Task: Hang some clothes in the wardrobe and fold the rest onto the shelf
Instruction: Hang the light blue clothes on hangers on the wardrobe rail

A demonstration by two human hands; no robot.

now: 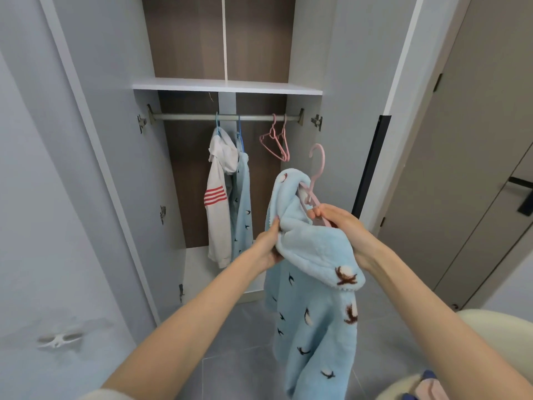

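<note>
Floor (pixel 236 342): grey tile, near, running to the wardrobe foot.
Cream rounded object (pixel 496 336): near right; coloured cloth (pixel 427 388) below it, kind unclear.
Blue fleece garment (pixel 314 298): bird print, held between both hands in mid-air, its length hanging down toward the floor.
Left hand (pixel 266 246): clamped on the garment's left edge.
Right hand (pixel 337 223): fingers pinching the pink hanger (pixel 315 168), whose arm sits inside the garment's opening, hook standing free above.
Wardrobe (pixel 115 140): grey, doors open, beyond the hands.
Rail (pixel 187 116): carries a white hooded top (pixel 217 203) with red stripes, a blue printed garment (pixel 242 203) touching it, and two bare pink hangers (pixel 275 142) further right.
Shelf (pixel 225 85): white, above the rail.
Room door (pixel 461 168): far right.
</note>
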